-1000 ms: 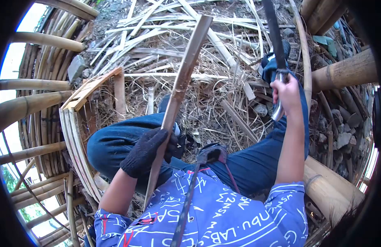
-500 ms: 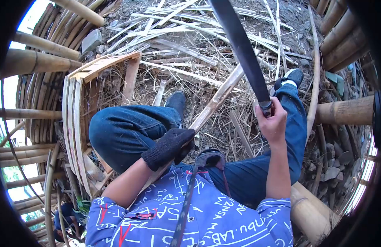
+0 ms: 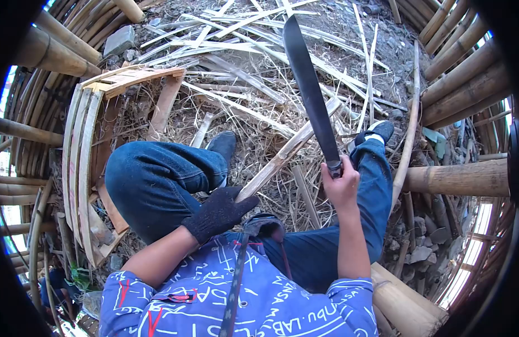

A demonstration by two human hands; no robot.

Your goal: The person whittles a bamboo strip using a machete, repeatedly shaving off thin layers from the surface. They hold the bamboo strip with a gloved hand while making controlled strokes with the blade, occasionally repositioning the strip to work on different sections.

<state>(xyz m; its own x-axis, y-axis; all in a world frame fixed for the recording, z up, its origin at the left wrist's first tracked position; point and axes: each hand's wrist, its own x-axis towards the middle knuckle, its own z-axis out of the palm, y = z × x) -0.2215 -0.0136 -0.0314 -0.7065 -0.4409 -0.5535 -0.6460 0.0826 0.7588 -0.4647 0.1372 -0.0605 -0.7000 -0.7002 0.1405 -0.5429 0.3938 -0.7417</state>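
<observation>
fingers of gloved left hand (image 3: 217,213) wrapped tight on bamboo strip (image 3: 287,151), right hand (image 3: 341,188) clenching machete (image 3: 310,92) raised over the strip. chopping step; next move probably needs blade landing clear of the glove.

A seated person's gloved left hand (image 3: 217,212) grips a bamboo slat (image 3: 287,151) slanting up across the knees, while the bare right hand (image 3: 341,185) holds a machete (image 3: 310,92) whose blade crosses it above scattered bamboo strips (image 3: 237,56).
</observation>
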